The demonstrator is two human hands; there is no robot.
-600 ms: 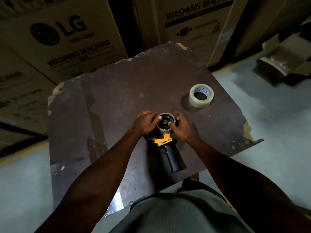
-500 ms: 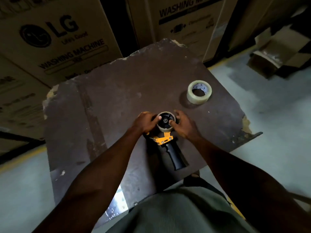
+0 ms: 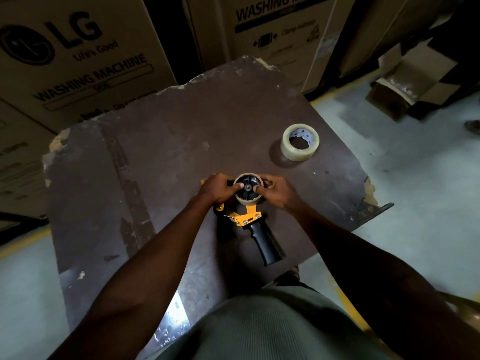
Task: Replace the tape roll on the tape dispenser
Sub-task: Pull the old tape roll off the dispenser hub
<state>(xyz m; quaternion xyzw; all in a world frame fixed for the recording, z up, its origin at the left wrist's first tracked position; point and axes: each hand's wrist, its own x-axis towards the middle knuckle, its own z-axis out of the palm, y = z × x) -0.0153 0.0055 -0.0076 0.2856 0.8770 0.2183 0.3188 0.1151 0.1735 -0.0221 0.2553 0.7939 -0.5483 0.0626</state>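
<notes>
Hands at my worn brown board (image 3: 161, 162), left hand (image 3: 217, 187) and right hand (image 3: 278, 191) both pinching the near-empty cardboard core (image 3: 248, 189) on the yellow-and-black plastic tape dispenser (image 3: 253, 224), glossy clear tape roll (image 3: 299, 142) well apart.

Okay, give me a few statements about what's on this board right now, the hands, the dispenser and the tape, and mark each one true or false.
1. Both hands, the left hand and the right hand, grip the nearly empty roll on the tape dispenser. True.
2. The full tape roll is already mounted on the dispenser. False: it lies flat on the board, apart from the dispenser, beyond the right hand.
3. The dispenser's black handle points toward the person. True.
4. The dispenser's frame is blue. False: it is yellow-orange.
5. The boxes behind the board read "television". False: the cardboard box reads "washing machine".
</notes>
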